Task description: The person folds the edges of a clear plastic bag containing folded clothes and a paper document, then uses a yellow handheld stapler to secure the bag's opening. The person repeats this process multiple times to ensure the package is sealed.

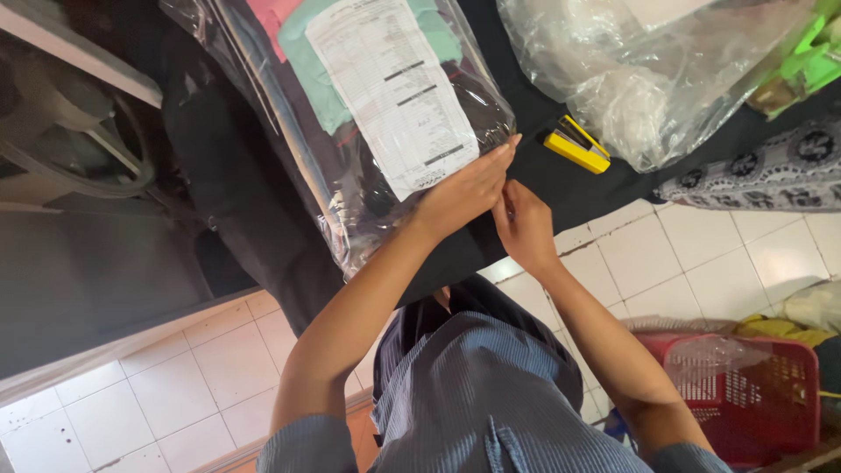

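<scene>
A clear plastic bag [350,166] lies on a table covered in black cloth [561,188]. It holds folded pink, teal and dark garments, with a printed paper sheet [394,88] on top. My left hand [464,188] lies over the bag's near right edge, fingers stretched along it and holding it down. My right hand [523,223] is right beside it, with its fingers curled and pinching the same edge of the bag. The two hands touch each other.
A yellow stapler [576,144] lies on the black cloth just beyond my hands. A crumpled clear bag [648,79] and green items [810,57] sit further back on the right, with patterned fabric [771,171] beside them. A red basket [745,385] stands on the white tiled floor [683,254].
</scene>
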